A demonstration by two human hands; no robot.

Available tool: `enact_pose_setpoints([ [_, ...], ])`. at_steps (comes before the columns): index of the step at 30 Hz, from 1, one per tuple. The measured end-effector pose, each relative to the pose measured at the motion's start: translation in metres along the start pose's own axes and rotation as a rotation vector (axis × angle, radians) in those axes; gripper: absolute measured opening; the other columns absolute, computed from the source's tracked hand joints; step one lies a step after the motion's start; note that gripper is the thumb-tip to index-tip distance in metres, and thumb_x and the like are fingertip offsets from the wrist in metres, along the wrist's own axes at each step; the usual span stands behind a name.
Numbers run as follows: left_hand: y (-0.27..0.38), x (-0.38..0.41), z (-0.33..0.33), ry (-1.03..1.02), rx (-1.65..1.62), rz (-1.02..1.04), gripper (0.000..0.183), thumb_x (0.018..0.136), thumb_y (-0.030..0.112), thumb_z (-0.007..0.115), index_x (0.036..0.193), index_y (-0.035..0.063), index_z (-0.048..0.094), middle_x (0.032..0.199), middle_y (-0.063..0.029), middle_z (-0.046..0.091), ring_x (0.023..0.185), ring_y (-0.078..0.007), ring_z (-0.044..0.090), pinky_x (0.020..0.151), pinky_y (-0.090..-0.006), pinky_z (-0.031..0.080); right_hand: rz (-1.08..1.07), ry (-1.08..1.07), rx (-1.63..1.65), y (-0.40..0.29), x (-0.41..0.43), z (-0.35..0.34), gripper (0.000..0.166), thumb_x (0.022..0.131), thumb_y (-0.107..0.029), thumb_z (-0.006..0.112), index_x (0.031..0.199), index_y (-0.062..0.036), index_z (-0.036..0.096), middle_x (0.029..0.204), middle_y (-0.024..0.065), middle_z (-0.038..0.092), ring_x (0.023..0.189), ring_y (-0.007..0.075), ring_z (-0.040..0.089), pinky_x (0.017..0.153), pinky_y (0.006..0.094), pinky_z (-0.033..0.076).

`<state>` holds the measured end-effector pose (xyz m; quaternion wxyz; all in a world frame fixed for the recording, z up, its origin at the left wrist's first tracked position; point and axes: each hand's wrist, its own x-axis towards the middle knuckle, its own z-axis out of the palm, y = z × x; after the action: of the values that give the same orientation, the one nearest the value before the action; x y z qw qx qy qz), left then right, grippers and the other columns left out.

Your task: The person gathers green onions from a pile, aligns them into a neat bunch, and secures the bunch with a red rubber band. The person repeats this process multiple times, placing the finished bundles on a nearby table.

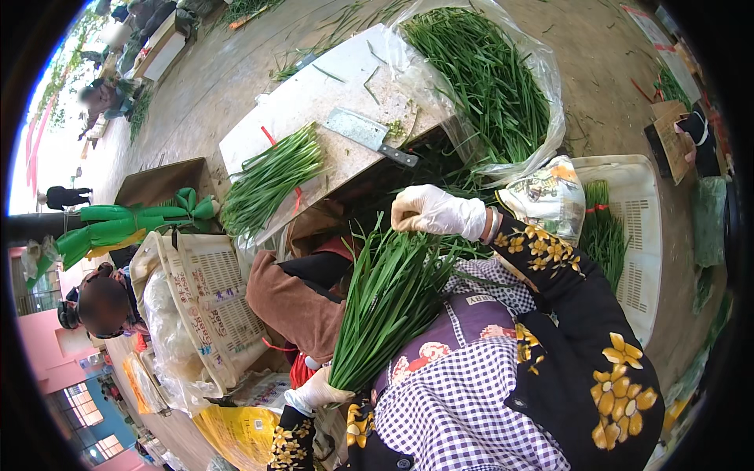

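Observation:
A loose bunch of green garlic chives [392, 300] lies slantwise across my lap. My left hand [321, 390], in a white glove, is wrapped around its lower end. Over the upper end hangs my right hand [439, 212], also gloved, with fingers curled in close to the leaves. Whether a leaf is pinched under those fingertips is hidden. Beyond, on a white board [259, 129], rests a tied bundle of chives [274, 176] with red ties. Beside it lies a cleaver [359, 129] with a black handle, pointing towards me.
A clear plastic bag [551, 76] full of chives [483, 82] stands beyond the board. At right, a white crate [645, 235] holds tied chives [604, 235]. Another crate [206, 306] stands left, near a person [106, 300]. A yellow sack [241, 433] lies at lower left.

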<state>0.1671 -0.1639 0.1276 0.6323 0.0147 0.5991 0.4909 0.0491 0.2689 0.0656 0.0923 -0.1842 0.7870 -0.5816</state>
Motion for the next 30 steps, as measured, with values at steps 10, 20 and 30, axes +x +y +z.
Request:
enact_pose_setpoints([
  [10, -0.007, -0.003, -0.002, 0.004, 0.001, 0.029, 0.047, 0.079, 0.013, 0.078, 0.122, 0.0039, 0.06, 0.113, -0.0034, 0.066, 0.102, -0.0149, 0.061, 0.091, -0.0305, 0.049, 0.205, 0.067, -0.055, 0.024, 0.005, -0.02, 0.025, 0.08, -0.015, 0.074, 0.103, -0.0058, 0.068, 0.091, 0.0082, 0.068, 0.082, 0.0221, 0.065, 0.074, 0.0339, 0.051],
  [20, -0.031, -0.003, -0.01, -0.044, 0.156, 0.105, 0.038, 0.086, 0.007, 0.069, 0.123, 0.0027, 0.059, 0.114, -0.0033, 0.066, 0.101, -0.0157, 0.063, 0.089, -0.0301, 0.051, 0.212, 0.278, 0.436, 0.037, 0.016, -0.022, 0.016, 0.088, -0.014, 0.069, 0.093, 0.0014, 0.069, 0.088, 0.0058, 0.071, 0.084, 0.0099, 0.065, 0.08, 0.0248, 0.052],
  [30, -0.069, -0.002, -0.023, 0.045, -0.547, -0.188, 0.036, 0.086, 0.004, 0.069, 0.121, 0.0011, 0.06, 0.11, -0.0052, 0.067, 0.099, -0.0174, 0.064, 0.087, -0.0306, 0.052, 0.26, -0.17, 0.124, 0.055, -0.01, -0.038, 0.024, 0.085, -0.016, 0.072, 0.103, -0.0007, 0.071, 0.095, 0.0084, 0.073, 0.089, 0.015, 0.068, 0.082, 0.0289, 0.053],
])
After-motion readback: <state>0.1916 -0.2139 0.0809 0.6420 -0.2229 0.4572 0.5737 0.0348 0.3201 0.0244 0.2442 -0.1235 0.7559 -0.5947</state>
